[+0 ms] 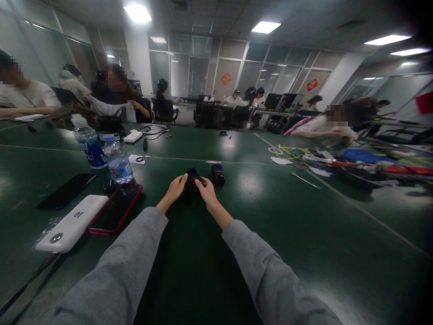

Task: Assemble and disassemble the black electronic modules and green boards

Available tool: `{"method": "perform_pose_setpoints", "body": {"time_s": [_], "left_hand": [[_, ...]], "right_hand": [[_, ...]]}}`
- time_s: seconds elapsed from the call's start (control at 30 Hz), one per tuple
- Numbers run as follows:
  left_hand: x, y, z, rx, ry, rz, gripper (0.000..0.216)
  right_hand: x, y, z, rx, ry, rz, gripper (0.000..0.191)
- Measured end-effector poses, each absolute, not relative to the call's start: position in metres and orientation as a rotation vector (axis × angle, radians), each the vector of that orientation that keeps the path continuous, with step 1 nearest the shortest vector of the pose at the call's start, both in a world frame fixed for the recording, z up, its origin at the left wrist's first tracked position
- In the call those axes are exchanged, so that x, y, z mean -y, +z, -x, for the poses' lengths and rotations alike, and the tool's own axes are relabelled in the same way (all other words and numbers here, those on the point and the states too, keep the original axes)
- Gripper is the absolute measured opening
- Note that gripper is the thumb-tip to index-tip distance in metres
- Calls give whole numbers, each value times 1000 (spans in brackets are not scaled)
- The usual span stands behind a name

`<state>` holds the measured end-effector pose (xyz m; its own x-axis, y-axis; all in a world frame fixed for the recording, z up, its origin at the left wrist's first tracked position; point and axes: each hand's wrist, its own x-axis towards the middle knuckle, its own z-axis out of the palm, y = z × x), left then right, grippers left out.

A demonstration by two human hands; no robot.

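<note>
Between both hands is a small black device with a dark screen [192, 174], tilted above the green table [189, 271]. Its left edge is gripped by my left hand [175, 189], closed with the thumb on top. My right hand [206, 189] is closed on the lower right side, thumb across the front. The undersides of the fingers are hidden. Just right of my hands, a second small black device [218, 174] of similar shape stands on the table, apart from them.
Left lie a white power bank [72, 224] with a cable, a red-edged phone [117, 208] and a black phone [67, 190]. Two water bottles [118, 160] stand behind. A wrench [306, 180] and tangled cables [304, 155] lie right. Several people sit around the room.
</note>
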<state>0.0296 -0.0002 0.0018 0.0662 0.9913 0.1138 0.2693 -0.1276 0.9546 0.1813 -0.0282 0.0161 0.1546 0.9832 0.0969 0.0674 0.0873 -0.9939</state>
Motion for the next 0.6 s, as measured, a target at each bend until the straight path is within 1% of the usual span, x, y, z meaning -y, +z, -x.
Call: {"method": "perform_pose_setpoints", "body": {"time_s": [0.17, 0.37, 0.5, 0.6], "left_hand": [[1, -2, -30, -1411, 1257, -1614, 44], [3, -7, -30, -1380, 1237, -1642, 42], [4, -6, -29, -1358, 1236, -1656, 40], [4, -4, -30, -1339, 1277, -1680, 39]], "right_hand": [[21, 12, -173, 1327, 724, 1498, 39], [22, 18, -184, 1498, 446, 1701, 40], [25, 14, -184, 1502, 356, 1645, 41], [29, 10, -179, 1575, 247, 1485, 49]]}}
